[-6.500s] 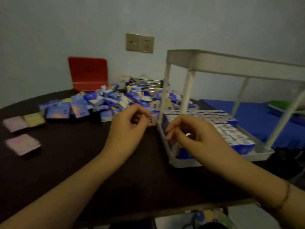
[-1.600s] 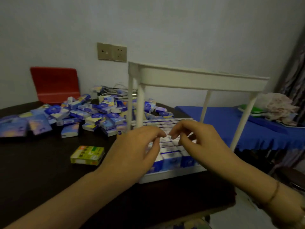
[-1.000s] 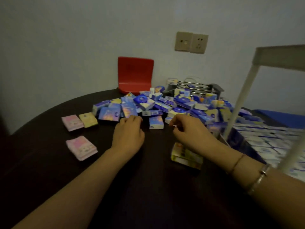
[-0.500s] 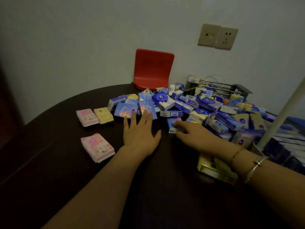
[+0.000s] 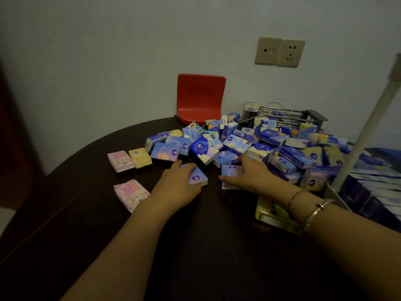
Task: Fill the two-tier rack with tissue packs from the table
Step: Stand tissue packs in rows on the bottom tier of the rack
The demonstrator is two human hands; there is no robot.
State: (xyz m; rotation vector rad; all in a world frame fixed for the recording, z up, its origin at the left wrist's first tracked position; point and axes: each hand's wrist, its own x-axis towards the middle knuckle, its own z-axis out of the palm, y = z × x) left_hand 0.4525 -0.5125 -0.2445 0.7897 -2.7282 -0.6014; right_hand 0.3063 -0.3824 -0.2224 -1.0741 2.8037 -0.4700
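On the dark brown round counter [image 5: 65,224], farthest left, lie two pink plastic-wrapped tissue packs, one [image 5: 120,160] further back and one [image 5: 132,194] nearer the person. Just beside the farther pink pack lies a pale yellow tissue pack [image 5: 140,157], touching it.

The left hand [image 5: 176,185] lies on a lilac soft-wrapped tissue pack [image 5: 196,177] flat on the counter, fingers curled over its top and sides, gripping it. Behind it, a red plastic chair back [image 5: 200,97] stands against the pale wall.

The right hand [image 5: 247,173] rests on a second lilac tissue pack [image 5: 230,171], fingers bent around its far edge and thumb stretched along its near side, holding it against the counter. Two bracelets circle that wrist.

Past both hands spreads a big loose heap of blue and purple tissue packs [image 5: 271,146], piled against a grey metal wire stand [image 5: 303,118]. Above, a beige double wall socket [image 5: 280,52] sits on the wall. Under the right forearm lies a yellow-green flat box [image 5: 273,213].

At the far right stands the white two-tier plastic rack [image 5: 368,127], only one slanted post and a corner in view; its lower tier [image 5: 330,192] holds rows of blue-and-white packs standing on edge. The upper tier is out of view.
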